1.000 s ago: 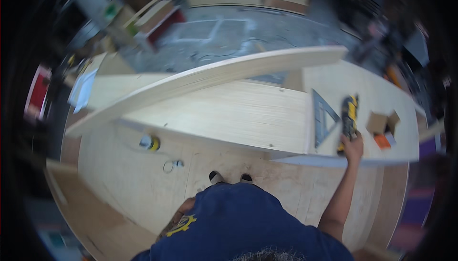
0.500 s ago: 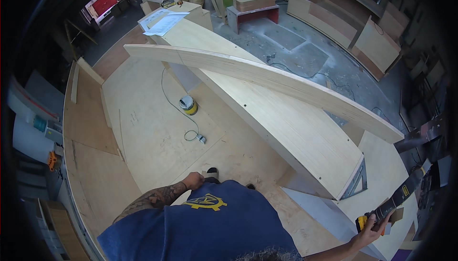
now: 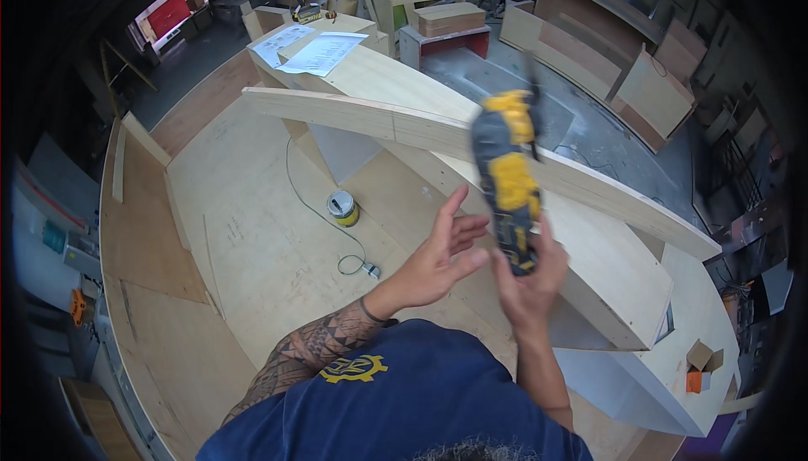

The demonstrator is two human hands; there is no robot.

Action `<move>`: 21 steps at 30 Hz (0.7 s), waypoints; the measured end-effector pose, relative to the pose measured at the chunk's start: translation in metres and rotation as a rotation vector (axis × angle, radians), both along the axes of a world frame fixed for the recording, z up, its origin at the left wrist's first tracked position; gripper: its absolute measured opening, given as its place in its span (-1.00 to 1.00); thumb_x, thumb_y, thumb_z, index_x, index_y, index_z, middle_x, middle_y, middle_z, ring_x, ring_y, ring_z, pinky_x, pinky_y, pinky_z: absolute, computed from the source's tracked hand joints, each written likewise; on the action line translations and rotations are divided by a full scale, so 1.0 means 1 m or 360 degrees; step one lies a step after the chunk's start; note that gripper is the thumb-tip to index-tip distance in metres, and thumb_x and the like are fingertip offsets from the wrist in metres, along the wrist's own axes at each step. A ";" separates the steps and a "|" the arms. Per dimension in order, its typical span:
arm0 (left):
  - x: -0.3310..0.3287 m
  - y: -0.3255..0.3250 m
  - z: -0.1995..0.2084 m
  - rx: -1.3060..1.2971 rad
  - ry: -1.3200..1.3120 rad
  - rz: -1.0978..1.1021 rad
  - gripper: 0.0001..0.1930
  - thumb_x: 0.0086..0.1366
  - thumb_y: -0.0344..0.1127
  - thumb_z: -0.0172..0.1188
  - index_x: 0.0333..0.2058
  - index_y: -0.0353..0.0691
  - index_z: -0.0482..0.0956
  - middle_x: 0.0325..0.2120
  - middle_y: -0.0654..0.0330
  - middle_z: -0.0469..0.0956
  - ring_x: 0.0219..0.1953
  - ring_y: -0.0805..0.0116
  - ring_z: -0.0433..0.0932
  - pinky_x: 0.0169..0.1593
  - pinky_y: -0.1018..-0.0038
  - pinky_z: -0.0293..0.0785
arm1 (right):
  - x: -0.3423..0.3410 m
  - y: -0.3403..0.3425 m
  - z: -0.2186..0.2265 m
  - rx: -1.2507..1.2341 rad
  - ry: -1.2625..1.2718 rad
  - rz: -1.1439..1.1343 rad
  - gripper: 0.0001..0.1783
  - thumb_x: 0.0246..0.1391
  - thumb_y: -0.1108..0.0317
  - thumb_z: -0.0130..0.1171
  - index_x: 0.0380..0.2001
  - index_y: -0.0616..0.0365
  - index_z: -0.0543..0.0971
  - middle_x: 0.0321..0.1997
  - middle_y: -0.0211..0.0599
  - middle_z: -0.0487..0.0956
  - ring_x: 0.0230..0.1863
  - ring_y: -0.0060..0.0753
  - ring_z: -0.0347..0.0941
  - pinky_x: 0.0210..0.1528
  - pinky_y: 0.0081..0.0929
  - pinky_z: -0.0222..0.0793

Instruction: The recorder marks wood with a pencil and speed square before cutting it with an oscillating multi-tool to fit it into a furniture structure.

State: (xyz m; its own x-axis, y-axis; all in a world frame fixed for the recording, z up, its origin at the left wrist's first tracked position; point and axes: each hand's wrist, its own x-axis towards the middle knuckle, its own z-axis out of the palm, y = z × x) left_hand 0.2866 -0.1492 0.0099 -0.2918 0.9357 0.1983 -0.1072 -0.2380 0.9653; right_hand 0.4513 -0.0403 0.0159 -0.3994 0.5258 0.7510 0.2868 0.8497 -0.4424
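In front of me my right hand (image 3: 534,288) grips the lower end of a yellow-and-black cordless power tool (image 3: 511,179), held upright. Motion blurs it, so its exact kind cannot be made out; a thin dark part juts from its top. My left hand (image 3: 438,259) is raised just left of the tool, fingers spread, holding nothing. Behind the tool, a long curved plywood strip (image 3: 337,110) lies across a long plywood box (image 3: 589,263). The tool hides part of both.
Inside the curved plywood structure (image 3: 143,250), a can (image 3: 342,208) and a corded grey device (image 3: 370,270) stand on the plywood floor. Paper sheets (image 3: 324,53) and a yellow drill (image 3: 301,5) lie at the far end. A small open carton (image 3: 700,358) sits at right.
My right hand has brought the power tool from the far lower right to the middle. My left hand has risen from beside my body and opened. The view has shifted slightly.
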 end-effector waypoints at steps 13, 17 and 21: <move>-0.195 -0.096 -0.025 0.0043 -0.0230 0.0976 -0.11 0.39 -0.36 0.47 0.49 -0.21 0.03 -0.05 0.14 0.56 -0.16 0.41 0.64 -0.10 0.42 0.67 | -0.188 0.021 0.019 0.0367 -0.0309 0.0218 0.11 0.04 0.15 0.64 0.60 -0.01 0.30 0.59 0.15 0.30 0.59 0.37 0.22 0.59 0.25 0.21; -0.184 -0.106 -0.044 -0.0229 -0.0360 0.0684 0.19 0.26 -0.49 0.53 0.61 -0.06 -0.21 -0.19 0.12 0.54 -0.40 0.40 0.62 -0.33 0.40 0.67 | -0.221 0.111 0.048 0.0266 -0.0998 -0.0158 -0.07 -0.09 -0.03 0.70 0.34 0.01 0.56 0.27 0.05 0.65 0.35 0.21 0.55 0.45 0.17 0.40; -0.180 -0.113 -0.041 -0.0374 -0.0276 0.0601 0.27 0.25 -0.51 0.53 0.65 -0.02 -0.30 -0.22 0.14 0.55 -0.42 0.40 0.63 -0.36 0.40 0.67 | -0.231 0.105 0.041 -0.0096 -0.1316 -0.0182 -0.43 -0.12 -0.09 0.70 -0.16 0.03 0.74 -0.20 -0.17 0.80 -0.05 0.01 0.77 0.10 -0.02 0.62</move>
